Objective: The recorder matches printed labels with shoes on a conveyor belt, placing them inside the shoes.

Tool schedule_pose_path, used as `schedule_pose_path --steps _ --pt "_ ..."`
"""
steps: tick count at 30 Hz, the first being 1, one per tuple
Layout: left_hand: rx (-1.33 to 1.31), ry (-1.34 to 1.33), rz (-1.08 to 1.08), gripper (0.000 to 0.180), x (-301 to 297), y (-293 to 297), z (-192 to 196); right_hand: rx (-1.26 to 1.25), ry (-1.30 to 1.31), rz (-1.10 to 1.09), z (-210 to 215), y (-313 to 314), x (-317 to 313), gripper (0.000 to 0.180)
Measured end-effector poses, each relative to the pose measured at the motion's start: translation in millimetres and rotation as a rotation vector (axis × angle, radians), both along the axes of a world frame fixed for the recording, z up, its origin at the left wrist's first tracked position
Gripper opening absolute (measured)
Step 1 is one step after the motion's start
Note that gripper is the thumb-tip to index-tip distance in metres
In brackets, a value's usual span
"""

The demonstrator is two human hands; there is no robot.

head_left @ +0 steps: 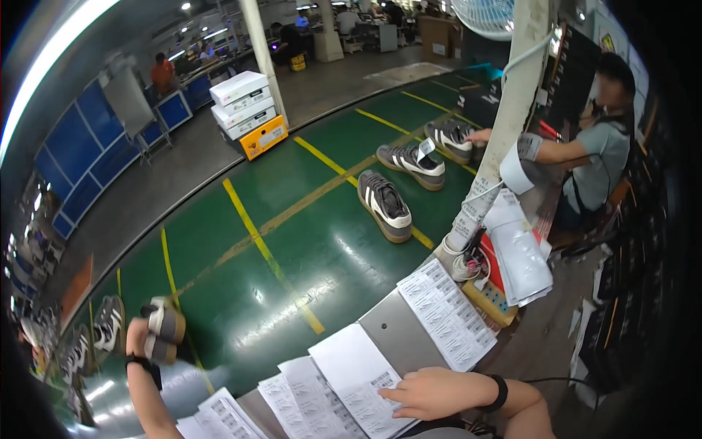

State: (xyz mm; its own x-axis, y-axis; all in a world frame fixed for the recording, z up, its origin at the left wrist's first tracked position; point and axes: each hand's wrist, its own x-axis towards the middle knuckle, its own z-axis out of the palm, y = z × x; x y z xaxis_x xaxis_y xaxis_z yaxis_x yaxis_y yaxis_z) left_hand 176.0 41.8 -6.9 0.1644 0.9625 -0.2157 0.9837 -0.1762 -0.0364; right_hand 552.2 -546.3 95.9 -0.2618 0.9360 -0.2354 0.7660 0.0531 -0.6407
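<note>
I see my left hand raised over the green conveyor belt, its fingers wrapped around the heels of a grey shoe pair. My right hand lies flat on a label sheet on the counter. Three grey sneakers ride the belt toward a seated person.

Grey shoe with tan sole, held heel-up over green conveyor, lower left. White label sheet lies flat on metal surface, printed side up, among overlapping sheets.
</note>
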Motion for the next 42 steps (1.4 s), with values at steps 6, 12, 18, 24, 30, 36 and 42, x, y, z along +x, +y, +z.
schedule_pose_path --steps 6,12,18,24,30,36,42 --pt "-0.184 -0.199 -0.331 0.058 226 -126 40 0.111 0.044 0.156 27 10 -23 0.053" --pt "-0.048 -0.121 -0.533 0.034 268 -191 28 -0.101 0.009 0.223 27 8 -9 0.052" --pt "0.355 -0.694 -1.032 0.046 247 -232 41 -0.26 -0.102 0.225 20 83 55 0.044" --pt "-0.027 -0.505 -1.029 0.04 270 -218 8 0.688 -0.094 -0.353 -64 271 76 0.023" --pt "-0.275 -0.592 -1.066 0.02 257 -284 102 0.614 -0.069 -0.133 -49 264 53 0.039" --pt "-0.608 -0.783 -1.181 0.027 229 -314 157 0.574 0.098 -0.027 -18 221 23 0.019" --pt "-0.565 -0.858 -1.139 0.026 223 -317 139 0.081 0.624 -0.341 -26 249 31 0.011"
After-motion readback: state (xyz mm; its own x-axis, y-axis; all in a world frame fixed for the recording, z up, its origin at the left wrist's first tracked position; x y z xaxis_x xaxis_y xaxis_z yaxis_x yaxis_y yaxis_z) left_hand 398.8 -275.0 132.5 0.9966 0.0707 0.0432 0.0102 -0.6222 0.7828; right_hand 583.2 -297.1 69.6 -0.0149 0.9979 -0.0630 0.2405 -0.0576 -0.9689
